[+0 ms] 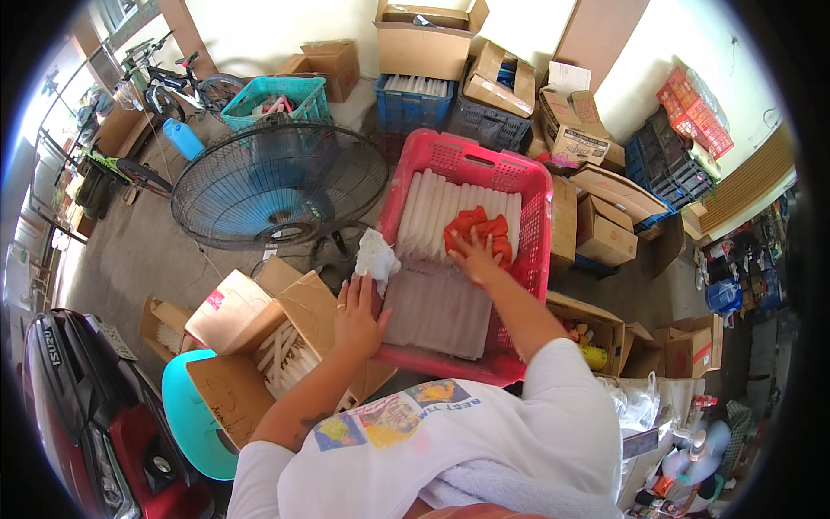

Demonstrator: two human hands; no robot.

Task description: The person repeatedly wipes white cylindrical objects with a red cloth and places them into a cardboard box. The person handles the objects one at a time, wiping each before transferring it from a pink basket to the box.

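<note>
A pink plastic basket (538, 285) stands in front of me, with a row of long white candles (422, 216) laid side by side in its far half. My right hand (477, 258) presses a bunched red cloth (471, 223) onto the candles, its fingers spread over the fabric. Nearer to me in the basket lies a flat, translucent plastic-covered layer (437, 307) with candle-like shapes beneath. My left hand (360, 318) rests at the basket's left rim, fingers stretched out. Just beyond its fingertips sits a crumpled white cloth (377, 258); whether they touch it is unclear.
Left of the basket lies a large fan (281, 186) with a black wire guard. An open cardboard box (226, 394) of white candles leans by a turquoise chair (186, 415). Crates and cartons (424, 48) stand behind and right. A dark red motorcycle (104, 424) is at lower left.
</note>
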